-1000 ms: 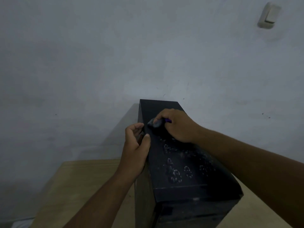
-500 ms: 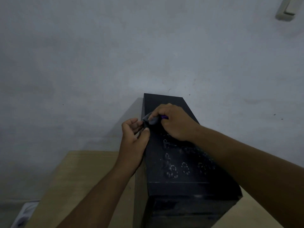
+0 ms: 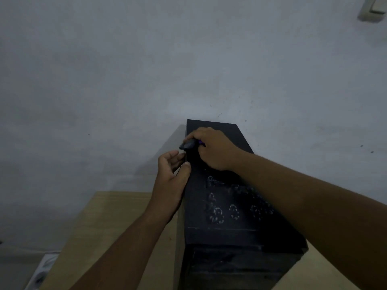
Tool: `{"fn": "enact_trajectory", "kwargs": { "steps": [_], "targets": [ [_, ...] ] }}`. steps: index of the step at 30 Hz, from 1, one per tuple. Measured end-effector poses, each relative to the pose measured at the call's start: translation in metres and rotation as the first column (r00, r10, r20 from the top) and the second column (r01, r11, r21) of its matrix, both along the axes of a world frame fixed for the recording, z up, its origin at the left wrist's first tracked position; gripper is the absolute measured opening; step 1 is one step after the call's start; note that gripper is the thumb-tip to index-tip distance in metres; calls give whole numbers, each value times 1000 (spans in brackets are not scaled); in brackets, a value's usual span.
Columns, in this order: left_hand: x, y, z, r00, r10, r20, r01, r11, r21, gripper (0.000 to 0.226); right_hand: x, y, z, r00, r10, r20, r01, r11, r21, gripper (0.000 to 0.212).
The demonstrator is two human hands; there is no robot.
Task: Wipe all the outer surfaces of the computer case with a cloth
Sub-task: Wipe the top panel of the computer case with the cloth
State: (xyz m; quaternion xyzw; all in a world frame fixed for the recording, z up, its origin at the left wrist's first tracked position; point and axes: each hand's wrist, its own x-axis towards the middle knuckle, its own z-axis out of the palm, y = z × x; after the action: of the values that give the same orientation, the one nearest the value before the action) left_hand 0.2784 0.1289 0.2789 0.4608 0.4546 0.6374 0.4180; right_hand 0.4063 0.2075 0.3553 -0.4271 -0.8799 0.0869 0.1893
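Note:
A black computer case [image 3: 226,237] stands upright on a wooden table [image 3: 109,227], with pale dusty marks on its top panel. My right hand [image 3: 213,149] lies on the far part of the top, near the left edge, and grips a small dark grey cloth [image 3: 187,145] with a bit of purple showing by the fingers. My left hand [image 3: 170,176] holds the upper left edge of the case, thumb on the top rim, fingers curled against the side panel. The room is dim.
A bare grey wall rises right behind the case. A light switch [image 3: 373,9] sits at the top right of the wall. A white object [image 3: 41,271] lies low at the left, beside the table.
My right hand with the cloth has slid a little further along the top toward the far left edge. My left hand keeps its hold on the case's left edge. The view has tilted slightly.

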Motion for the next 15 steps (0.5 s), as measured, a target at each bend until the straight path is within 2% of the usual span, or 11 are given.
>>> {"fn": "enact_trajectory", "kwargs": {
  "steps": [6,11,15],
  "targets": [
    [-1,-3,2,1000,-4,-23,4,1000,-13,31,2,-13,-1,999,-19,-40,19,1000,-4,45],
    [-5,-2,4,994,-25,-110,22,999,-28,32,11,-30,-4,999,11,-32,-9,997,77,45],
    [-4,-4,5,988,-22,-150,17,999,-33,31,29,-49,-4,999,34,-37,-31,997,70,47]
  ]
}}
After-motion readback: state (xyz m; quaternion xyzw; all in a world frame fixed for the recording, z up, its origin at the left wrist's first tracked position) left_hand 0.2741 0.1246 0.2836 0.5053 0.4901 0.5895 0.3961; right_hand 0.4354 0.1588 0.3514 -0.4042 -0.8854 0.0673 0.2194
